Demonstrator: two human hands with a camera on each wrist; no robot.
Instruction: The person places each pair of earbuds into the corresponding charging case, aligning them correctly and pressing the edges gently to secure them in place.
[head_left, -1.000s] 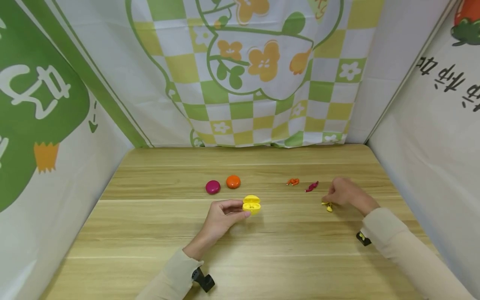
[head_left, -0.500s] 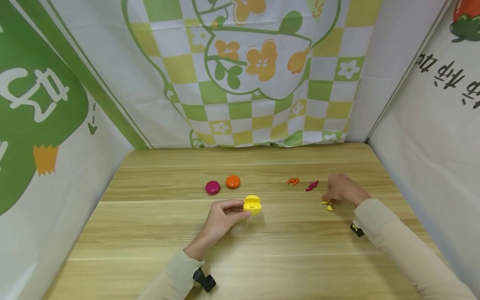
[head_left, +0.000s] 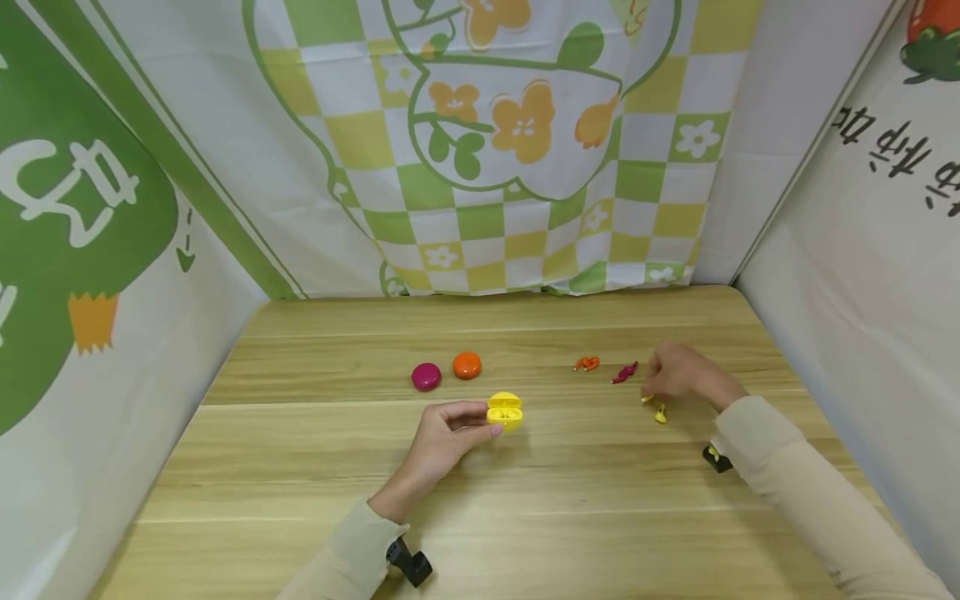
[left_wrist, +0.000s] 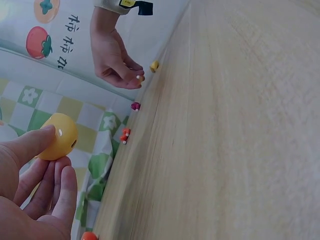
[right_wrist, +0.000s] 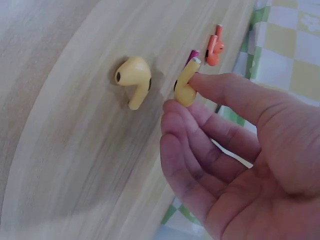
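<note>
My left hand [head_left: 442, 437] holds a yellow earbud case [head_left: 505, 418] above the table, its lid raised. In the left wrist view the same case [left_wrist: 61, 136] sits between thumb and fingers. Over at the right, my right hand [head_left: 681, 372] pinches one yellow earbud [right_wrist: 186, 82] between thumb and fingers, lifted off the table. A second yellow earbud [right_wrist: 136, 80] lies on the wood beside that hand, also visible in the head view as a small yellow earbud [head_left: 661, 414].
A pair of magenta earbuds [head_left: 624, 372] and a pair of orange earbuds [head_left: 587, 364] lie left of the right hand. A magenta case [head_left: 426, 377] and an orange case [head_left: 467, 365], both closed, rest behind the left hand. Printed curtains stand along the table's [head_left: 315, 350] back and sides.
My right hand has taken hold of one yellow earbud and raised it slightly, away from the other. The left hand with the yellow case has stayed almost still.
</note>
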